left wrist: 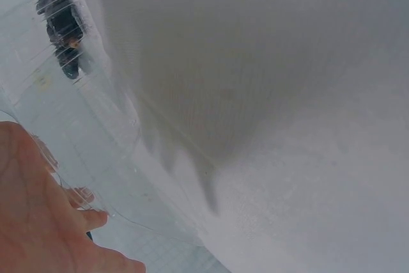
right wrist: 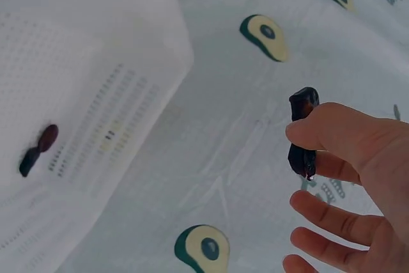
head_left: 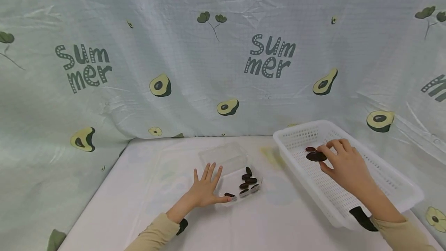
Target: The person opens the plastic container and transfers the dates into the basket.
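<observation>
Above the white basket (head_left: 299,165) my right hand (head_left: 348,162) pinches a dark, glossy date (right wrist: 303,139) between thumb and fingertip. Two more dates (right wrist: 39,148) lie in the basket in the right wrist view. Fingers spread, my left hand (head_left: 205,191) rests at the near left side of a clear plastic box (head_left: 224,185), its thumb along the box's edge. Several dates (head_left: 251,180) lie inside that box, mostly toward its right side. The clear lid (head_left: 223,156) stands folded back at the far side. In the left wrist view, dates (left wrist: 62,27) show through the plastic.
The box and the basket stand on a white-covered table (head_left: 146,189), the basket at the right edge. A pale curtain (head_left: 195,49) with avocado prints hangs behind and beside the table. The basket's long near wall (head_left: 310,193) rises between the box and the basket floor.
</observation>
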Action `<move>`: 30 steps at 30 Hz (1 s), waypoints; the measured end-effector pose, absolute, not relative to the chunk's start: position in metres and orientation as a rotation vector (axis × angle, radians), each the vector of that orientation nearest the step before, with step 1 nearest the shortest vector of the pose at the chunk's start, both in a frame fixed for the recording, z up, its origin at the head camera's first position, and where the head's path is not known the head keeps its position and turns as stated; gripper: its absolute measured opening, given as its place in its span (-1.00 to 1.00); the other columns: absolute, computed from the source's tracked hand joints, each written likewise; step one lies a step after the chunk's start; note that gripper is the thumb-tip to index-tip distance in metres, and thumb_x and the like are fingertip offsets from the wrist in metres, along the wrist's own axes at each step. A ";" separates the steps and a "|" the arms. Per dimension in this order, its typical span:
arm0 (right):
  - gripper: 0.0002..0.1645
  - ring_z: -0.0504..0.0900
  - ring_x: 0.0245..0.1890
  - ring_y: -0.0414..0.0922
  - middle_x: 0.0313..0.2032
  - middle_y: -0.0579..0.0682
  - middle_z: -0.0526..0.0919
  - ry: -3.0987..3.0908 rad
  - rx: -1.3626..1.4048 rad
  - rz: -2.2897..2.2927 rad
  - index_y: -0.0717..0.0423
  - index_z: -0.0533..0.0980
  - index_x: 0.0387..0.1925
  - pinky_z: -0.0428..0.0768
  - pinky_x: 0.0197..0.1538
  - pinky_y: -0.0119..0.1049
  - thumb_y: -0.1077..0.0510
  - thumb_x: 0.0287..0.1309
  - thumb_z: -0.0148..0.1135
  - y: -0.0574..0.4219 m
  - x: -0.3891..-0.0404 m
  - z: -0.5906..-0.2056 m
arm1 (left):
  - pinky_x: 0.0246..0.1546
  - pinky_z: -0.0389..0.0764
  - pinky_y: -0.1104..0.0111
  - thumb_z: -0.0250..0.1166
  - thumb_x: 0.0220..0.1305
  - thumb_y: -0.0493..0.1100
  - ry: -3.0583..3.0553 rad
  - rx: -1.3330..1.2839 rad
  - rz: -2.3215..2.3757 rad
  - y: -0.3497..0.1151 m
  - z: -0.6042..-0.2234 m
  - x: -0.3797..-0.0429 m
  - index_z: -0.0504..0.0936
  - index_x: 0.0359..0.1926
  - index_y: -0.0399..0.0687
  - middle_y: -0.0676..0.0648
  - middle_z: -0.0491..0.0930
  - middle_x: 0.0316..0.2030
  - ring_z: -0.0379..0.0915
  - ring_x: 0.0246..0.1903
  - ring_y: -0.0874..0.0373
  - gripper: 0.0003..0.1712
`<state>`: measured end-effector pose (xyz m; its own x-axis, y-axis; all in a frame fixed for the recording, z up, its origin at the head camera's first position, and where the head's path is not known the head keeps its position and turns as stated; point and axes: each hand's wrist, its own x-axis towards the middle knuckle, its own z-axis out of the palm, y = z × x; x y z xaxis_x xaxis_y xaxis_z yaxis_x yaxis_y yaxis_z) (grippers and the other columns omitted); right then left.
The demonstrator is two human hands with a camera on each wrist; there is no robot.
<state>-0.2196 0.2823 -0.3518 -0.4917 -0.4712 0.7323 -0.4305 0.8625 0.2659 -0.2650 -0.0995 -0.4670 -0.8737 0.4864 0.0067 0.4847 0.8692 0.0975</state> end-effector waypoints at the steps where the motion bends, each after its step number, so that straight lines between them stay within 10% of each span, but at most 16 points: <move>1: -0.30 0.40 -0.36 0.15 -0.41 0.17 0.46 -2.144 0.659 -0.076 0.17 0.45 -0.36 0.35 -0.61 -0.12 -0.20 0.23 -0.55 0.287 -0.222 -0.351 | 0.11 -0.16 -0.33 -0.06 -0.08 0.58 3.018 0.782 0.153 -0.100 -0.467 -0.265 -0.15 0.39 -0.06 -0.24 -0.20 0.38 -0.31 0.36 -0.18 0.20; 8: -0.56 0.40 -0.37 0.19 -0.42 0.19 0.44 -2.143 0.664 -0.182 0.20 0.42 -0.38 0.33 -0.65 -0.10 -0.05 0.18 -0.28 0.318 -0.240 -0.350 | 0.11 -0.17 -0.33 -0.03 -0.08 0.56 3.013 0.764 0.168 -0.101 -0.466 -0.264 -0.15 0.39 -0.06 -0.23 -0.20 0.38 -0.31 0.36 -0.18 0.19; 10: -0.76 0.40 -0.36 0.20 -0.42 0.20 0.44 -2.169 0.648 -0.193 0.21 0.40 -0.38 0.34 -0.63 -0.08 0.09 -0.03 0.03 0.327 -0.244 -0.349 | 0.11 -0.17 -0.33 -0.02 -0.08 0.55 3.014 0.766 0.173 -0.101 -0.465 -0.264 -0.14 0.39 -0.06 -0.24 -0.20 0.38 -0.31 0.36 -0.18 0.19; 15: -0.51 0.38 -0.36 0.21 -0.43 0.22 0.43 -2.207 0.598 -0.215 0.21 0.37 -0.39 0.32 -0.60 -0.04 0.28 -0.58 0.34 0.345 -0.258 -0.350 | 0.11 -0.17 -0.33 -0.05 -0.08 0.57 3.016 0.775 0.168 -0.101 -0.466 -0.265 -0.15 0.39 -0.06 -0.24 -0.20 0.38 -0.31 0.37 -0.18 0.19; 30: -0.52 0.38 -0.39 0.19 -0.47 0.24 0.43 -2.353 0.506 -0.291 0.20 0.38 -0.36 0.34 -0.63 -0.08 0.28 -0.47 0.39 0.370 -0.297 -0.363 | 0.11 -0.19 -0.32 -0.13 -0.08 0.61 3.022 0.805 0.233 -0.100 -0.466 -0.264 -0.15 0.39 -0.05 -0.25 -0.17 0.37 -0.30 0.36 -0.19 0.19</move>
<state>-0.2969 0.3696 -0.3631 -0.6774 -0.4343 0.5938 -0.2765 0.8983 0.3416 -0.2640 -0.1003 -0.4660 -0.8683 0.4950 0.0322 0.4941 0.8573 0.1447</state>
